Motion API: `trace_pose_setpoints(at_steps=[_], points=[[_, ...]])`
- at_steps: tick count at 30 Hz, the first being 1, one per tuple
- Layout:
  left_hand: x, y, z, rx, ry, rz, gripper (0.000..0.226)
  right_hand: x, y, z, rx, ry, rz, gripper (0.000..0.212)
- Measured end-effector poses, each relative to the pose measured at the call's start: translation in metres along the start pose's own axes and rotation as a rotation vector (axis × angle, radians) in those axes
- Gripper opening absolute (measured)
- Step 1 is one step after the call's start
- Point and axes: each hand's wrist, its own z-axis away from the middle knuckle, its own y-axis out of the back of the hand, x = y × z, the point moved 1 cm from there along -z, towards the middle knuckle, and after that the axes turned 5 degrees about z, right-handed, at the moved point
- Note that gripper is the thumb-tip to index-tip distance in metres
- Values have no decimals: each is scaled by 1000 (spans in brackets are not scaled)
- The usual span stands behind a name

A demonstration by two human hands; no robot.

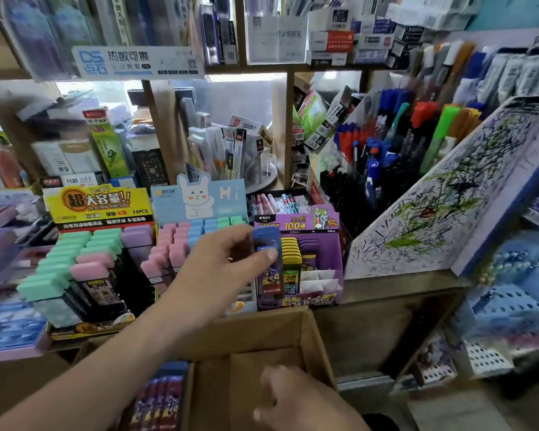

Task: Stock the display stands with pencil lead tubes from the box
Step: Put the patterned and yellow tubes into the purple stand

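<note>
My left hand (221, 262) pinches a blue-capped pencil lead tube (268, 244) and holds it upright at the left column of the purple display stand (324, 244). That stand holds rows of yellow-capped tubes (290, 256) and purple-capped tubes (308, 247), with bare white dividers at its front right. The cardboard box (308, 334) sits below, in front of the shelf; more blue-capped tubes (162, 390) lie in its left part. My right hand (296, 402) hangs over the box's right compartment with its fingers loosely curled and nothing visible in it.
A yellow stand (100, 206) with green, pink and purple-capped tubes is at the left. A light blue rabbit stand (199, 197) with pastel tubes is in the middle. Pen racks (386, 150) and a scribbled test pad (448, 197) rise at the right.
</note>
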Motion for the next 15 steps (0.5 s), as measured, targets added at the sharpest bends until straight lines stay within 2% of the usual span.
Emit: trace_pose_setpoints(at_steps=[3,6,8,11,15], points=[[11,-9,-27,-40,-52,-86,28,4,-1,-4,-25,-23,6,52],[20,-23,-52,-76,-117,-146,16,5,0,-5,-8,-35,-14,53],[23,-33,-67,-91,-157,-177,8,10,-7,-4,27,-4,8,46],[20,-45,-86,-103,-166,-251,7,16,-18,3,119,27,83,41],[16,-57,-106,-141,-186,-357,7,17,-10,-5,79,16,51,42]])
